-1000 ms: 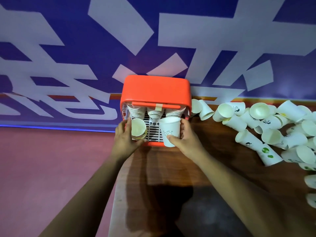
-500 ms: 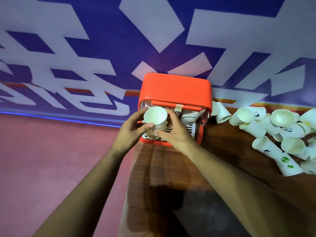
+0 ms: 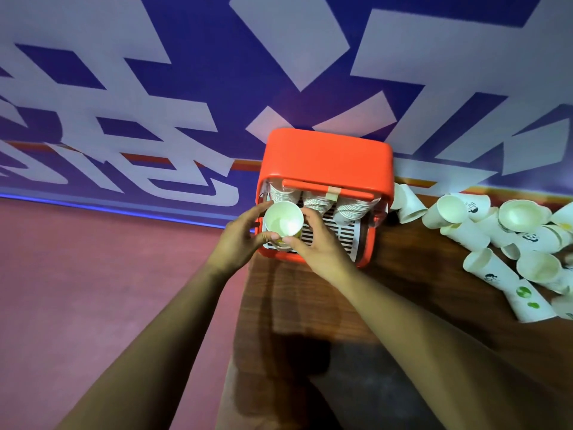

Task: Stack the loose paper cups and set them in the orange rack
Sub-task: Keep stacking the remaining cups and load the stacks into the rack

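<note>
The orange rack (image 3: 325,159) stands at the table's far left corner, against the wall. Stacks of white paper cups (image 3: 350,209) hang under its top bar. A small stack of white paper cups (image 3: 283,218), mouth facing me, is held over the rack's slatted floor at its left side. My left hand (image 3: 240,240) grips the stack from the left with thumb and fingers. My right hand (image 3: 316,246) pinches it from the right. Loose paper cups (image 3: 483,231) lie in a heap on the table to the right.
The wooden table (image 3: 387,290) has its left edge just under my left wrist; beyond it is reddish floor (image 3: 108,290). A blue and white wall banner (image 3: 217,88) rises right behind the rack. The loose cups reach to the right frame edge.
A second ago each hand held its own cup in front of the rack. The right hand's cup was set into the left hand's cup, and both hands now hold the one stack.
</note>
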